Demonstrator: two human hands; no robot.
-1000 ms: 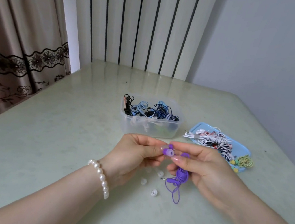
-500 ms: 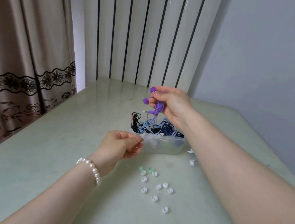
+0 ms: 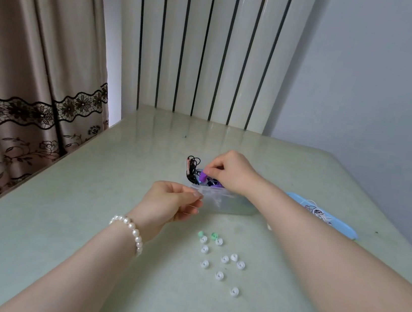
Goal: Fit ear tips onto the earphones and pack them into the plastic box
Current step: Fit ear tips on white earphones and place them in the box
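The purple earphones (image 3: 204, 177) have come down from above the clear plastic box (image 3: 222, 201) and now sit at its rim among the coiled cables, pinched in the right hand (image 3: 229, 171). That forearm hides the box's right side and part of the blue tray (image 3: 348, 228). The left hand (image 3: 169, 201) hovers loosely curled, fingertips together; whether it holds anything, I cannot tell. Loose ear tips (image 3: 222, 260) lie nearby on the table.

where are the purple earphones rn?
Head view, centre: the purple earphones are at the top of the clear plastic box, pinched in the right hand, just right of the black cable sticking out.
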